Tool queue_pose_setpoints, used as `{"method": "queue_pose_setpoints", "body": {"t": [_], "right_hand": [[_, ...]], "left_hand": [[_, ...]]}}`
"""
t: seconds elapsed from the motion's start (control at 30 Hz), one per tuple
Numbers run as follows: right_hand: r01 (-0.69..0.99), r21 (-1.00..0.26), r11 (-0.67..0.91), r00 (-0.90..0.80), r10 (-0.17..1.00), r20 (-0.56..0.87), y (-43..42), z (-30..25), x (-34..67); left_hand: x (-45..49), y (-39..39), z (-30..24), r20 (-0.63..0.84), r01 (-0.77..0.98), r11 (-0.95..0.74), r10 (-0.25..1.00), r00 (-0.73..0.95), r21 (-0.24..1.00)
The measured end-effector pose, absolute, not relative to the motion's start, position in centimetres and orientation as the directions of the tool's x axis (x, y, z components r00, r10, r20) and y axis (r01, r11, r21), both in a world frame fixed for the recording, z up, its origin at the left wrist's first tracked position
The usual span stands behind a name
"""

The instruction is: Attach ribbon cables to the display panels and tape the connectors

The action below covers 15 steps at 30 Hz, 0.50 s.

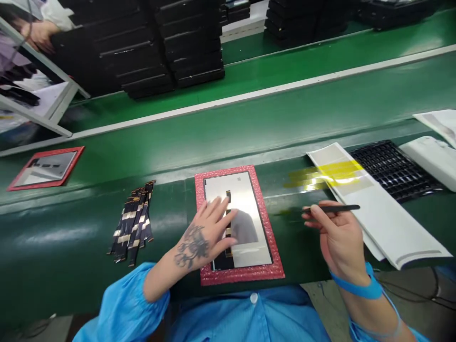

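Note:
My left hand (210,232) lies flat with fingers spread on a shiny display panel (249,209) that rests in a red bubble-wrap frame (242,273) on the green bench. Its fingertips touch a dark flex cable strip (228,223) lying down the middle of the panel. My right hand (337,232) hovers to the right of the frame, fingers pinched round black tweezers (333,208) whose tip points right. Yellow tape strips (327,173) sit on a white sheet (377,213) just beyond the tweezers.
A pile of several dark flex cables (133,221) lies left of the frame. A second red-framed panel (46,167) sits on the green conveyor (249,123) at far left. A black grid tray (392,168) and white packets (432,159) lie right. Stacked black trays (149,42) stand behind; another person's hand (37,33) is at top left.

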State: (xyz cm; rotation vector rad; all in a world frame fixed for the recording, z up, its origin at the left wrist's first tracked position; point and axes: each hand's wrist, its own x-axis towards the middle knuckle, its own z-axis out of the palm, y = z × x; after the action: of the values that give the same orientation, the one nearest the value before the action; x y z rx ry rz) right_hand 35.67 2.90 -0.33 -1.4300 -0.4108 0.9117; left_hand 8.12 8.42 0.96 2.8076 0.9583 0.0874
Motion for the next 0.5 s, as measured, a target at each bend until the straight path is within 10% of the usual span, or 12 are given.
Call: {"method": "queue_pose_setpoints", "body": {"t": [0.27, 0.5], "right_hand": [[-0.299, -0.917, -0.265, 0.392, 0.842, -0.371, -0.6, -0.9, 29.5], [-0.301, -0.877, -0.376, 0.308, 0.832, -0.462, -1.4, -2.3, 27.2]], "left_hand": [[2.0, 3.5, -3.3, 0.05, 0.686, -0.727, 0.686, 0.726, 0.007], [3.7, 2.8, -4.0, 0.118, 0.725, -0.681, 0.732, 0.671, 0.102]]}}
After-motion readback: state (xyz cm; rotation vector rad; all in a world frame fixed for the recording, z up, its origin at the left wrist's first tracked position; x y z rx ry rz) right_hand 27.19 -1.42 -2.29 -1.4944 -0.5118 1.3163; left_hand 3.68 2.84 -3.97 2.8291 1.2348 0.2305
